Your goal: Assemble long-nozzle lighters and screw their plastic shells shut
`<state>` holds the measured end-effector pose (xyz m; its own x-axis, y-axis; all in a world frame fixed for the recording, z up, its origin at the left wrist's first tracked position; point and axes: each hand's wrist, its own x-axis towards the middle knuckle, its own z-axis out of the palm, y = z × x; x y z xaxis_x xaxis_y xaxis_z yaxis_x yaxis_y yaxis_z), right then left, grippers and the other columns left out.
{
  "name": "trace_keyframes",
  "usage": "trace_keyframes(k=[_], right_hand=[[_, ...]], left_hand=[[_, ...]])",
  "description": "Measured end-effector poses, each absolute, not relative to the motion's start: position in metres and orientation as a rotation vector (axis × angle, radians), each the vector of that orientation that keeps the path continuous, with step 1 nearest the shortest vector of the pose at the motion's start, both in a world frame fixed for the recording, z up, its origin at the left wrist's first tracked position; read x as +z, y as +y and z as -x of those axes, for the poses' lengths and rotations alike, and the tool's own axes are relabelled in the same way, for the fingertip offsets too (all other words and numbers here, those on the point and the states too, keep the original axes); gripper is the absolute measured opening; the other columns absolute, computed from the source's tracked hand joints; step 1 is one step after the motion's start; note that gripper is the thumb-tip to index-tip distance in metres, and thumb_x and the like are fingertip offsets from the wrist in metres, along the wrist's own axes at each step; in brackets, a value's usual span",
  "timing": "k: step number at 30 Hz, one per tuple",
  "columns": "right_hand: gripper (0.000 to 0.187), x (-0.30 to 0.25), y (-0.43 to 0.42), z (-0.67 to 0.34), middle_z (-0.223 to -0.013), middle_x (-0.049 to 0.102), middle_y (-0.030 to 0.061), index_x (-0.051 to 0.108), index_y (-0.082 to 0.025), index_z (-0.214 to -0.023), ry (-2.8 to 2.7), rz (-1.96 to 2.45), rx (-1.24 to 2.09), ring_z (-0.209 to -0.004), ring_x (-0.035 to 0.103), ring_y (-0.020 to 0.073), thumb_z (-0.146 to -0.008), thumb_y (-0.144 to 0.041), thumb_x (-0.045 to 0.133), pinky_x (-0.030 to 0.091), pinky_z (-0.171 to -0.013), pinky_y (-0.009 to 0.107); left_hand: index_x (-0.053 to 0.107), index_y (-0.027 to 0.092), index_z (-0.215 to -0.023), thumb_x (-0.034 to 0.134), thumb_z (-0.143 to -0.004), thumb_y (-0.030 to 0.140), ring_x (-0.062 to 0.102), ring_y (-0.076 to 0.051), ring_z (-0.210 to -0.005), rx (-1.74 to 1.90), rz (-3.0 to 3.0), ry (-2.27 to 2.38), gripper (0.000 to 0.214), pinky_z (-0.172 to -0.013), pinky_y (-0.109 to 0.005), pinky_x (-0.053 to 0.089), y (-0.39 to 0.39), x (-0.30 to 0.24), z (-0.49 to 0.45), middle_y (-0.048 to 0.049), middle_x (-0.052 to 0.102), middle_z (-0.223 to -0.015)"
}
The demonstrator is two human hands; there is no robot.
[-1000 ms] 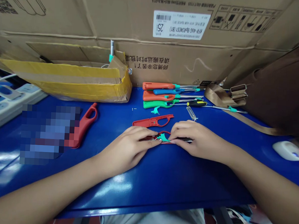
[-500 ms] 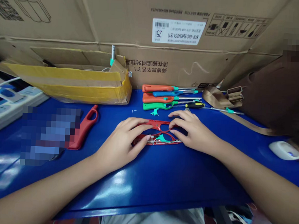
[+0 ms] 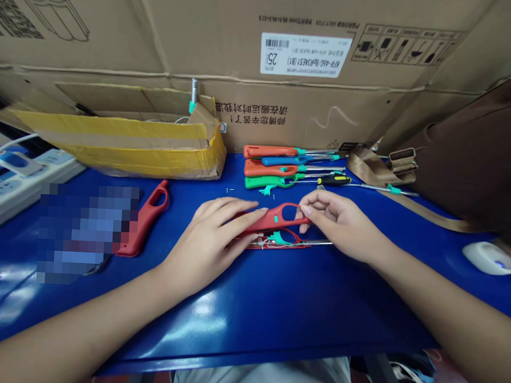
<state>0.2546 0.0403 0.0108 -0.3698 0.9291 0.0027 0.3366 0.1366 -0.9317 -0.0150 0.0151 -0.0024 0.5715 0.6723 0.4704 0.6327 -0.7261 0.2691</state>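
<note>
A red lighter shell half (image 3: 275, 216) is lifted just above a second red half (image 3: 278, 242) that lies on the blue table (image 3: 275, 307) with a teal trigger and a metal rod in it. My right hand (image 3: 337, 223) pinches the upper shell at its loop end. My left hand (image 3: 212, 238) holds the shell's other end between thumb and fingers and rests over the lower half.
Several finished lighters (image 3: 278, 167) in orange, blue and green lie behind, with a black-handled screwdriver (image 3: 337, 180). Another red shell (image 3: 145, 220) lies at left beside a taped cardboard box (image 3: 125, 142). A white mouse (image 3: 487, 258) and a brown bag (image 3: 476, 151) are at right.
Both hands left the lower half, reached to the loose red shell behind it, and have lifted that shell over the lower half.
</note>
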Motion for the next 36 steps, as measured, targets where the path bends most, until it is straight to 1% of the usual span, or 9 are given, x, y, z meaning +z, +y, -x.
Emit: trace_keyframes(k=[3, 6, 8, 11, 15, 23, 28, 32, 36], right_hand=[[0.020, 0.014, 0.036, -0.254, -0.084, 0.065, 0.0001, 0.056, -0.020, -0.113, -1.859, 1.213, 1.272, -0.068, 0.064, 0.0135, -0.098, -0.033, 0.054, 0.052, -0.065, 0.028], [0.030, 0.015, 0.033, -0.256, -0.087, 0.065, 0.0002, 0.060, -0.023, -0.122, -2.165, 1.191, 0.984, -0.075, 0.062, 0.0146, -0.094, -0.032, 0.062, 0.050, -0.069, 0.028], [0.032, 0.016, 0.032, -0.258, -0.096, 0.068, 0.0019, 0.063, -0.025, -0.123, -2.346, 1.158, 0.806, -0.086, 0.063, 0.0168, -0.092, -0.032, 0.067, 0.050, -0.078, 0.030], [0.033, 0.017, 0.032, -0.259, -0.111, 0.067, 0.0039, 0.064, -0.025, -0.122, -2.456, 1.128, 0.731, -0.099, 0.062, 0.0194, -0.090, -0.031, 0.071, 0.049, -0.086, 0.032], [0.023, 0.015, 0.032, -0.257, -0.112, 0.063, 0.0049, 0.065, -0.024, -0.116, -2.507, 1.117, 0.764, -0.098, 0.061, 0.0189, -0.095, -0.035, 0.064, 0.049, -0.085, 0.032], [0.027, 0.009, 0.032, -0.255, -0.119, 0.063, 0.0068, 0.061, -0.023, -0.124, -2.541, 1.094, 0.683, -0.107, 0.062, 0.0212, -0.101, -0.035, 0.057, 0.050, -0.092, 0.035], [0.031, 0.008, 0.033, -0.256, -0.121, 0.063, 0.0072, 0.061, -0.023, -0.125, -2.585, 1.042, 0.652, -0.107, 0.063, 0.0221, -0.096, -0.031, 0.065, 0.051, -0.090, 0.035], [0.029, 0.007, 0.032, -0.255, -0.120, 0.063, 0.0078, 0.061, -0.023, -0.125, -2.595, 1.013, 0.615, -0.108, 0.062, 0.0223, -0.097, -0.029, 0.063, 0.051, -0.092, 0.036], [0.029, 0.006, 0.032, -0.255, -0.120, 0.064, 0.0082, 0.061, -0.024, -0.125, -2.605, 0.987, 0.577, -0.108, 0.062, 0.0229, -0.096, -0.029, 0.063, 0.051, -0.092, 0.037]], left_hand=[[0.061, 0.018, -0.132, 0.059, -0.101, 0.023, 0.065, -0.023, -0.111, 0.846, -2.717, 1.043, 0.031, -0.094, -0.040, 0.051, 0.015, -0.004, 0.016, -0.0094, 0.071, -0.125], [0.062, 0.015, -0.132, 0.058, -0.101, 0.023, 0.067, -0.024, -0.108, 0.796, -2.721, 1.003, 0.031, -0.093, -0.041, 0.053, 0.015, -0.003, 0.017, -0.0107, 0.072, -0.125], [0.062, 0.015, -0.131, 0.058, -0.101, 0.024, 0.068, -0.024, -0.106, 0.741, -2.745, 0.986, 0.032, -0.091, -0.042, 0.054, 0.015, -0.001, 0.018, -0.0104, 0.073, -0.123], [0.064, 0.016, -0.130, 0.059, -0.100, 0.025, 0.069, -0.024, -0.104, 0.642, -2.757, 0.975, 0.032, -0.088, -0.042, 0.055, 0.015, 0.002, 0.018, -0.0090, 0.074, -0.119], [0.065, 0.017, -0.129, 0.058, -0.099, 0.023, 0.067, -0.025, -0.105, 0.527, -2.758, 0.992, 0.032, -0.090, -0.043, 0.055, 0.013, 0.005, 0.018, -0.0083, 0.073, -0.117], [0.065, 0.019, -0.130, 0.057, -0.100, 0.025, 0.064, -0.024, -0.104, 0.520, -2.702, 1.080, 0.032, -0.091, -0.040, 0.056, 0.011, 0.002, 0.021, -0.0092, 0.069, -0.117], [0.065, 0.018, -0.128, 0.058, -0.098, 0.022, 0.065, -0.024, -0.104, 0.544, -2.623, 1.104, 0.031, -0.090, -0.039, 0.057, 0.009, 0.004, 0.019, -0.0091, 0.068, -0.116], [0.067, 0.018, -0.124, 0.059, -0.096, 0.022, 0.064, -0.026, -0.102, 0.475, -2.672, 1.164, 0.029, -0.089, -0.043, 0.057, 0.006, 0.009, 0.018, -0.0081, 0.070, -0.113], [0.068, 0.017, -0.121, 0.058, -0.097, 0.021, 0.063, -0.026, -0.102, 0.473, -2.648, 1.155, 0.027, -0.096, -0.045, 0.054, 0.005, 0.010, 0.018, -0.0091, 0.070, -0.113]])
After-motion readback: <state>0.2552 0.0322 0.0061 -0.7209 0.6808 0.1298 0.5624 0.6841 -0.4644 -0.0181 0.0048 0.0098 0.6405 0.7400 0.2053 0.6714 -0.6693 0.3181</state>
